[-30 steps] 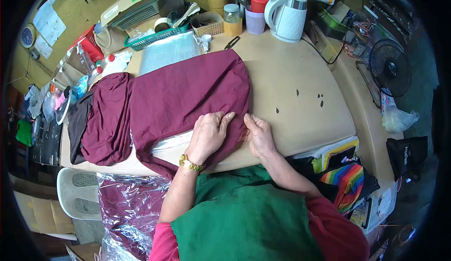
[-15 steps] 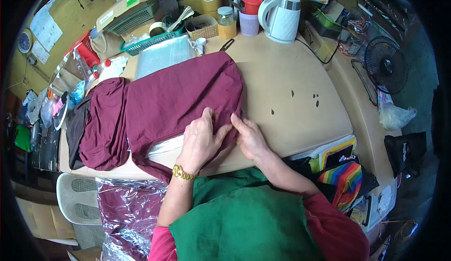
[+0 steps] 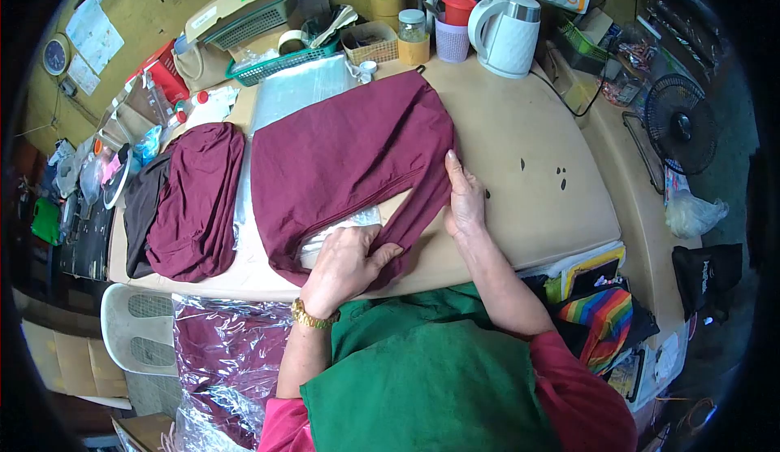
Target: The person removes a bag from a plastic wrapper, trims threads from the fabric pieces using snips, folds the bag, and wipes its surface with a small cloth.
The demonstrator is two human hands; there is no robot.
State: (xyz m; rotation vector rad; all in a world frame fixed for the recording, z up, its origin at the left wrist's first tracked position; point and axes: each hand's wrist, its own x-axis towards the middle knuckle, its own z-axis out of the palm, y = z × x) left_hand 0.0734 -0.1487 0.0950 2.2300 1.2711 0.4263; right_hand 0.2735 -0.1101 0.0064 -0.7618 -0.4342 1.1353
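A maroon fabric bag (image 3: 349, 147) lies flat on the tan table, a zip running along its near side and a wide strap looping towards me. My left hand (image 3: 345, 265), with a gold watch on the wrist, is closed on the strap at the near edge. My right hand (image 3: 465, 200) grips the bag's right side, thumb on top and fingers underneath. Clear plastic (image 3: 337, 236) shows through the gap between strap and bag. To the left lies another maroon fabric piece (image 3: 199, 204), with dark cloth (image 3: 148, 216) beside it.
Along the back stand a white electric kettle (image 3: 505, 37), a jar (image 3: 413, 36), a purple cup (image 3: 452, 41) and a green basket (image 3: 284, 63). A clear plastic sheet (image 3: 305, 86) lies behind the bag. Plastic-wrapped maroon goods (image 3: 223, 354) rest on a white chair (image 3: 134, 330). A black fan (image 3: 680, 124) stands right.
The bag has turned slightly, away from the maroon piece at left, and its strap loop is spread wider. My right hand has moved up along the right side; my left hand has moved lower.
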